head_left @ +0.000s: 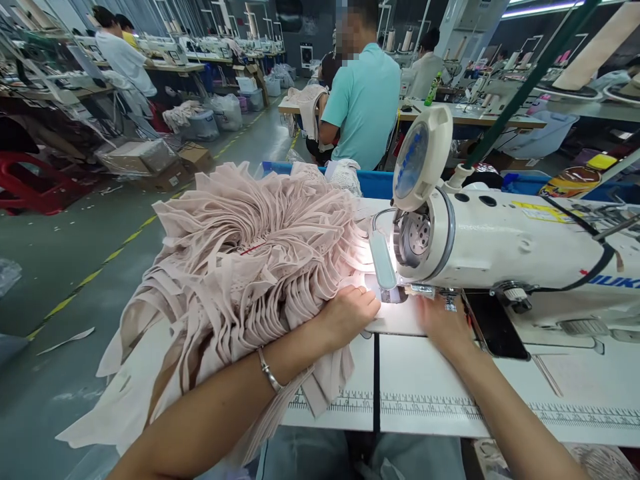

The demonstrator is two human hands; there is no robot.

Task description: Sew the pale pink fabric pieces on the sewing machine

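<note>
A white sewing machine (pixel 520 233) stands on the table, its round end cover (pixel 423 160) swung up. A large heap of pale pink fabric pieces (pixel 260 267), gathered in many folds, lies left of the machine head and hangs over the table's left side. My left hand (pixel 353 310) is at the heap's right edge, beside the lit needle area, with fingers curled closed on the fabric. My right hand (pixel 443 323) lies low on the bed, right of the needle area. Its fingers are blurred and partly hidden under the machine head.
A printed ruler (pixel 430 405) runs along the white table's front edge. A small lamp (pixel 383 259) hangs by the needle. Blue bin edges (pixel 375 180) show behind. A co-worker in a turquoise shirt (pixel 367 107) is ahead. A red stool (pixel 35 183) and boxes (pixel 145 157) stand left.
</note>
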